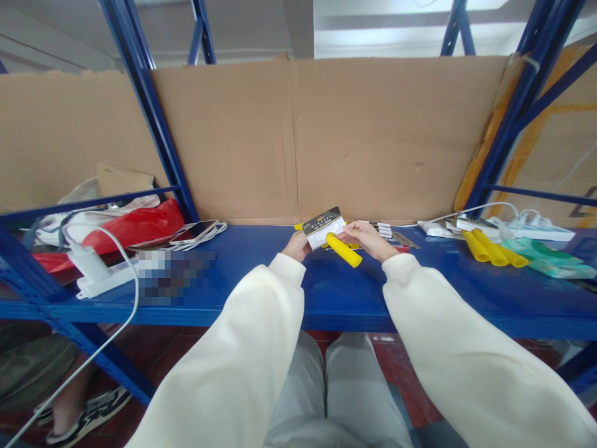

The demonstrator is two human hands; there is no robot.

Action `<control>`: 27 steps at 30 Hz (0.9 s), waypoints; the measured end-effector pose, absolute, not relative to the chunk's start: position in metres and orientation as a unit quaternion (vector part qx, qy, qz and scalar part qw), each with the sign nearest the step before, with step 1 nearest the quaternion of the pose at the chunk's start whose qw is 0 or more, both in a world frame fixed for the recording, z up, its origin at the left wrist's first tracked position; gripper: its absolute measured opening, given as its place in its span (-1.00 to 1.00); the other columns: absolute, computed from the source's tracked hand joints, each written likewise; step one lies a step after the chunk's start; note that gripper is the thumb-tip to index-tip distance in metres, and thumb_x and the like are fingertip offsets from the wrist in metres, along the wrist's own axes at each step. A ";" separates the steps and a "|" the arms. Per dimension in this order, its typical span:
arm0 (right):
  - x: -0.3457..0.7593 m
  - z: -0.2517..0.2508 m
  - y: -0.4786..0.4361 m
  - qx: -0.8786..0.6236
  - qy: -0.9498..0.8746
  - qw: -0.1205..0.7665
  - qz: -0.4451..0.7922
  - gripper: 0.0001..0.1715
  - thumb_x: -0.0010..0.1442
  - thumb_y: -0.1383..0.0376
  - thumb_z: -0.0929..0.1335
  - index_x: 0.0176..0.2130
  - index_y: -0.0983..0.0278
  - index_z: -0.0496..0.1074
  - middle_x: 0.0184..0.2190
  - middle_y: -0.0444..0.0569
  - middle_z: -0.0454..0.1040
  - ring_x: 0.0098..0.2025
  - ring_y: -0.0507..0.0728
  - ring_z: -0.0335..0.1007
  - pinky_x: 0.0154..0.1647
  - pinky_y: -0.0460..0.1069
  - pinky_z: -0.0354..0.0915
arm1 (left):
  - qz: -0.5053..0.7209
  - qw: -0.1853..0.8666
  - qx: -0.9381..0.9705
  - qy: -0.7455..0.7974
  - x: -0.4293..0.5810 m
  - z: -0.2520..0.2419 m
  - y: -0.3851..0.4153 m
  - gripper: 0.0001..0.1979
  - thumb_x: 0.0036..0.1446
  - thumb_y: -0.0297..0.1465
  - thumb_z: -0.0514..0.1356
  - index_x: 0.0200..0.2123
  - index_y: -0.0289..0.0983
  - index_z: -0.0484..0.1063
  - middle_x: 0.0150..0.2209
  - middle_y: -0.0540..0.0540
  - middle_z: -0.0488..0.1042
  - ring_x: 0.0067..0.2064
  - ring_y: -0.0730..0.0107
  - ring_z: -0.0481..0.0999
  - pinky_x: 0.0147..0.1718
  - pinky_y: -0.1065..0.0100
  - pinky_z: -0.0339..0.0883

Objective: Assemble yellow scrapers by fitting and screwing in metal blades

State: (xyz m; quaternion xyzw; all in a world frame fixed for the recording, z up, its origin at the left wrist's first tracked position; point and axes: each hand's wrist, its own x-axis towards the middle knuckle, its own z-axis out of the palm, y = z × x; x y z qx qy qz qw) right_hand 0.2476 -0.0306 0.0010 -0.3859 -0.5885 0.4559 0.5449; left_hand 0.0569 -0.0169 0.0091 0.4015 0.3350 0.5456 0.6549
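A printed black-and-white card [316, 234] is held up above the blue shelf, between my two hands. My left hand [297, 245] is closed on the card's left edge, its fingers partly behind it. At the card's right edge, the fingers of my right hand [366, 238] are pinched together on it. A yellow tube-like handle [344, 250] slants down and right across the card's lower right corner, its round end towards me. How handle and card are joined cannot be made out. Behind my right hand lie small white pieces [384, 229], partly hidden.
Three yellow tubes [493, 249] lie at right beside a green plastic packet [550, 256] and a white power strip [543, 231]. At left are a phone [193, 231], a red bag [140, 225] and another power strip [107, 278] with a hanging cable. Cardboard [373, 137] walls the back.
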 end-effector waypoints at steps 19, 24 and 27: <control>0.241 0.003 -0.033 -0.385 -0.553 0.599 0.432 -0.64 0.07 0.10 0.52 -0.45 0.19 0.33 -0.42 -0.08 0.62 -0.25 0.13 0.58 -0.15 0.03 0.44 | 0.544 0.619 0.430 0.369 0.060 0.025 -0.028 -0.52 0.29 -0.04 -0.01 -0.27 -0.22 0.57 -0.30 -0.16 0.63 -0.20 0.18 0.55 -0.22 0.25 0.32; 0.238 0.005 -0.036 -0.395 -0.534 0.595 0.453 -0.75 0.10 0.21 0.49 -0.42 0.20 0.35 -0.40 -0.09 0.63 -0.29 0.10 0.57 -0.20 -0.02 0.42 | 0.559 0.567 0.459 0.394 0.058 0.018 -0.028 -0.77 0.13 -0.21 0.29 -0.33 -0.27 0.56 -0.29 -0.16 0.62 -0.20 0.25 0.54 -0.19 0.29 0.28; 0.236 0.006 -0.038 -0.405 -0.536 0.587 0.451 -0.80 0.08 0.27 0.48 -0.42 0.21 0.37 -0.33 -0.08 0.64 -0.29 0.07 0.56 -0.24 -0.05 0.42 | 0.556 0.555 0.455 0.420 0.056 0.015 -0.028 -0.84 0.01 -0.33 0.40 -0.38 -0.28 0.54 -0.32 -0.13 0.60 -0.21 0.27 0.53 -0.18 0.28 0.27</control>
